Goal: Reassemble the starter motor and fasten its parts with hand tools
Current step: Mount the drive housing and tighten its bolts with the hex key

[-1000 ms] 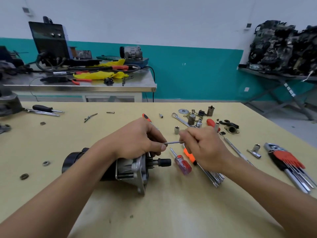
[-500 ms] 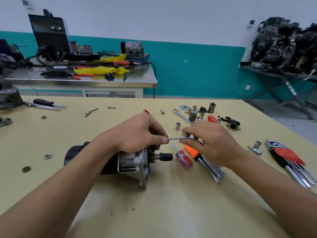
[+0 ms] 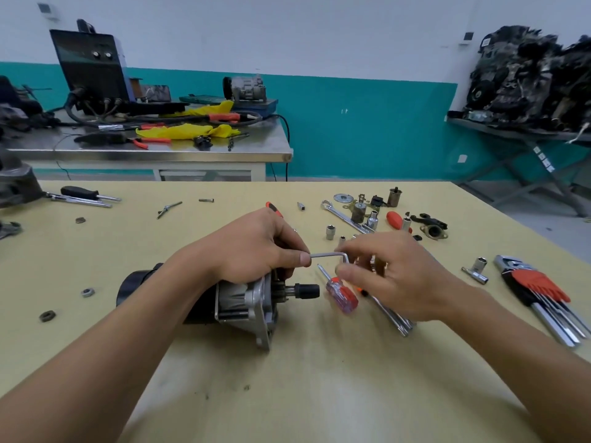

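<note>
The starter motor (image 3: 236,302) lies on its side on the yellow table (image 3: 319,378), black body to the left, silver flange and black shaft tip pointing right. My left hand (image 3: 256,247) rests over the motor's top, and its thumb and fingers pinch the long leg of a small L-shaped hex key (image 3: 329,255). My right hand (image 3: 399,276) hovers just right of the key's bent end, fingers spread and blurred; whether they touch the key is unclear. A red-handled screwdriver (image 3: 340,294) lies below the key, beside the shaft tip.
A hex key set in a red holder (image 3: 540,289) lies at the right. Sockets, a wrench (image 3: 345,215), washers and small motor parts are scattered behind my hands. Loose nuts (image 3: 87,292) lie at left. A steel bench (image 3: 153,148) with tools stands behind.
My right hand's pinch on the hex key has loosened into spread fingers, and the key's bent end now shows. My left hand keeps its hold on the key and motor.
</note>
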{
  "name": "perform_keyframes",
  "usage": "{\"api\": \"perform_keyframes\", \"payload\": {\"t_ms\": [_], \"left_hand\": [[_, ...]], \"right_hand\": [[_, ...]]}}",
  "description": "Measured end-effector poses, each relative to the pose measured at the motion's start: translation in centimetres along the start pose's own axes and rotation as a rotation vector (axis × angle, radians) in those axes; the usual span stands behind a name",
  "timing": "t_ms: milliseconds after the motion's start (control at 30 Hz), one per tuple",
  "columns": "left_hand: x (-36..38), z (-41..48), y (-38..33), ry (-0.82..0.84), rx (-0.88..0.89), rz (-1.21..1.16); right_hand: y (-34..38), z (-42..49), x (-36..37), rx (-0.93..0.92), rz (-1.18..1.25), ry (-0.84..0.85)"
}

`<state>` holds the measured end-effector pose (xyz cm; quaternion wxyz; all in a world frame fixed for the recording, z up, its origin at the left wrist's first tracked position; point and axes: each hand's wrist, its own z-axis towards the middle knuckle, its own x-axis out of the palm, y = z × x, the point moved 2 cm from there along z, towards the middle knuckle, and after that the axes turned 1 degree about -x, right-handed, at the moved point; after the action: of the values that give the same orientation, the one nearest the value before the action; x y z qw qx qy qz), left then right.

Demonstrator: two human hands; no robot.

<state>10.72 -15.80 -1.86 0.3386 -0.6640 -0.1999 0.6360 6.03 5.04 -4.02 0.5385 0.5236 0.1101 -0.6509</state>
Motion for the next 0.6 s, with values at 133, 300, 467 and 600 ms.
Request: {"api": "perform_keyframes", "payload": {"t_ms": [133,300,467,600], "left_hand": [[-0.1,0.0,0.0,0.017,0.006,-0.001],[0.0,0.1,0.2,0.010,0.006,0.001],[0.0,0.3,0.5,-0.009,0.003,-0.027],[0.1,0.3,0.4,-0.011,-0.009,-0.003]], "right_hand": [[-1.7,-0.1,-0.4,-0.557,-0.406,-0.125],[-1.9,0.7,0.4,-0.738,-0.508,-0.211],[-0.6,2.0,0.9,-0.215,-0.116,-0.144],[-1.0,2.7,2.0,0.879,0.732,0.097]]}}
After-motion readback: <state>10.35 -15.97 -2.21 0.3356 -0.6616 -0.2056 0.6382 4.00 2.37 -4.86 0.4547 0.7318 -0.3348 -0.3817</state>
